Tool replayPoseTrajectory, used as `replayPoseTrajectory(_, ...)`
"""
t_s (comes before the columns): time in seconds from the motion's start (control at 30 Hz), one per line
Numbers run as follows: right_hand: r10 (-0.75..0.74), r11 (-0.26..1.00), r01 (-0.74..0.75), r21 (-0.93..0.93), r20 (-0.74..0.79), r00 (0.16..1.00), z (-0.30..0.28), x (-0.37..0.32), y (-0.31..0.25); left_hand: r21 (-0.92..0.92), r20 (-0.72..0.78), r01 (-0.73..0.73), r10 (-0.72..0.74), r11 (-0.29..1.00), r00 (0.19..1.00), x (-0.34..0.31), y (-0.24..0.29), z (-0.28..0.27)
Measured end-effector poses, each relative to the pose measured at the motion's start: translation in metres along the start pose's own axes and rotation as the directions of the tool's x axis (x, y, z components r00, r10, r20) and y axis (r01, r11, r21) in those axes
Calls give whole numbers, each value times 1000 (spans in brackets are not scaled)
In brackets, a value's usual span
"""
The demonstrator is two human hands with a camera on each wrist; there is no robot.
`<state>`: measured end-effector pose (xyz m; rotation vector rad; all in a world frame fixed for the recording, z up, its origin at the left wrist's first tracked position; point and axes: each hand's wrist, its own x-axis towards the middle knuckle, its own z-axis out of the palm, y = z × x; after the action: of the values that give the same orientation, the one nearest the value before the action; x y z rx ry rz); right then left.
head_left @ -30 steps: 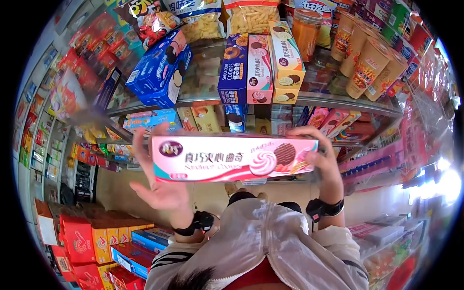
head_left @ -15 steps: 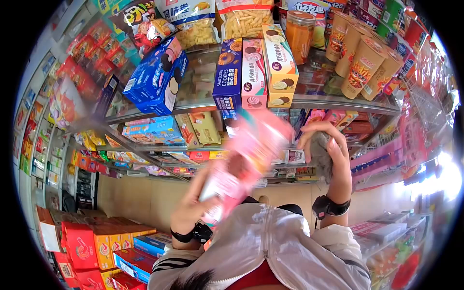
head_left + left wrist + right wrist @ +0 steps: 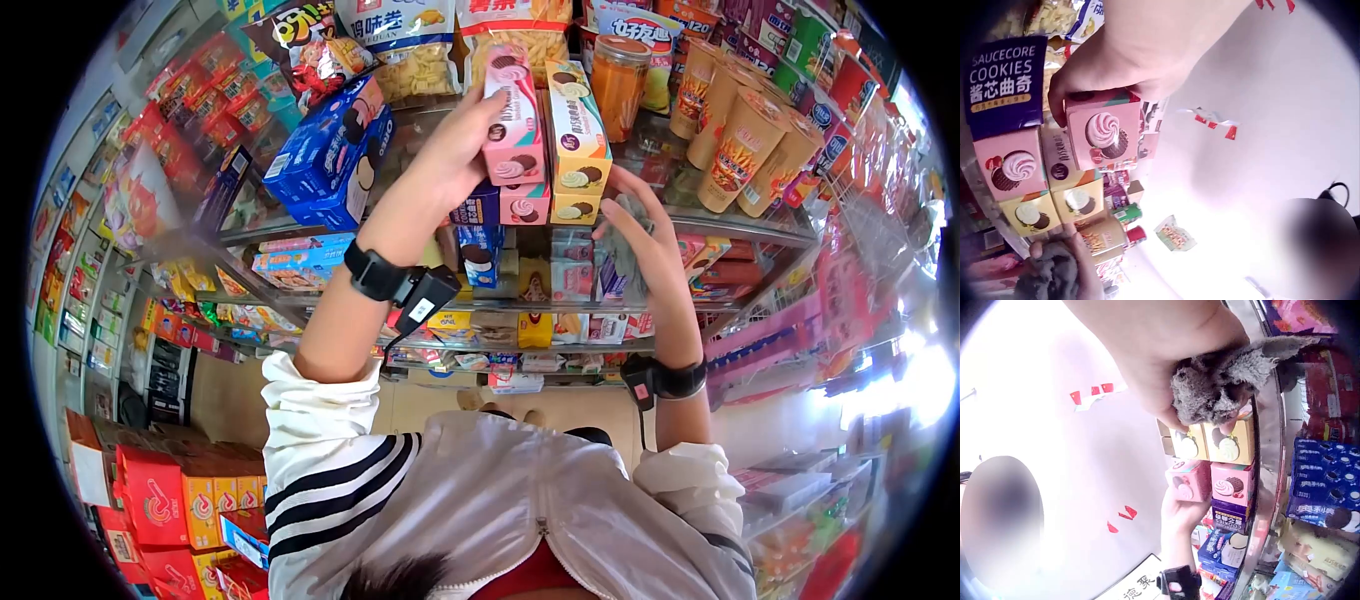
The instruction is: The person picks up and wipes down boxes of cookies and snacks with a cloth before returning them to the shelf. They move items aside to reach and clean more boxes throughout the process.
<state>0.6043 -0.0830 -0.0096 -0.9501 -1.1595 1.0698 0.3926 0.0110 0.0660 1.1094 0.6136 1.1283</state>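
My left hand (image 3: 455,155) grips a pink sandwich-cookie box (image 3: 515,125) by its sides, just over another pink box (image 3: 524,204). In the left wrist view the held box (image 3: 1105,134) shows its end with a pink swirl and a dark cookie. Beside it on the right stand two stacked yellow cookie boxes (image 3: 580,175); a dark blue cookie box (image 3: 478,206) is on the left, partly covered by my hand. My right hand (image 3: 650,235) holds a crumpled grey cloth (image 3: 1213,387), its fingertips right at the yellow boxes' ends.
The boxes stand on a glass counter (image 3: 690,215) with a metal front edge. Blue Oreo boxes (image 3: 325,150) are on the left, snack bags (image 3: 405,50) behind, a jar (image 3: 620,85) and paper cups (image 3: 745,145) on the right. Lower shelves hold more packets.
The pink box, first held level before the chest, swung upright in the left hand and now sits over the row on the counter. The right hand released it and moved forward to the yellow boxes.
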Motion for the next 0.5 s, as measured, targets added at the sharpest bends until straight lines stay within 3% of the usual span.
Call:
replayPoseTrajectory(0.2,-19,1000,19,4,-19,1000,-2,-5,-11,86,13,-35,34,996,999,7,-11,1)
replayPoseTrajectory(0.27,-6,1000,6,-24,-27,1000,-4,-4,-12,292,-87,-134,166,947,982,-6,-7,2)
replayPoseTrajectory(0.33,-54,997,52,-55,-50,997,-6,-2,-13,326,-52,-194,223,925,974,-11,-4,-8)
replayPoseTrajectory(0.37,-57,997,54,-52,-52,997,-7,1,-12,506,68,-256,258,823,964,-18,-4,-12)
replayPoseTrajectory(0.4,-154,983,150,-109,-25,988,-7,5,-9,655,192,-324,264,683,945,-26,-2,-16)
replayPoseTrajectory(0.43,-246,956,244,-164,7,969,-8,8,-5,806,284,-393,293,443,913,-34,-1,-25)
replayPoseTrajectory(0.47,-246,957,243,-161,2,969,-8,13,-1,807,288,-394,289,441,913,-38,-5,-27)
replayPoseTrajectory(0.5,-269,938,270,-217,31,963,-8,17,3,872,305,-395,310,289,900,-44,-8,-26)
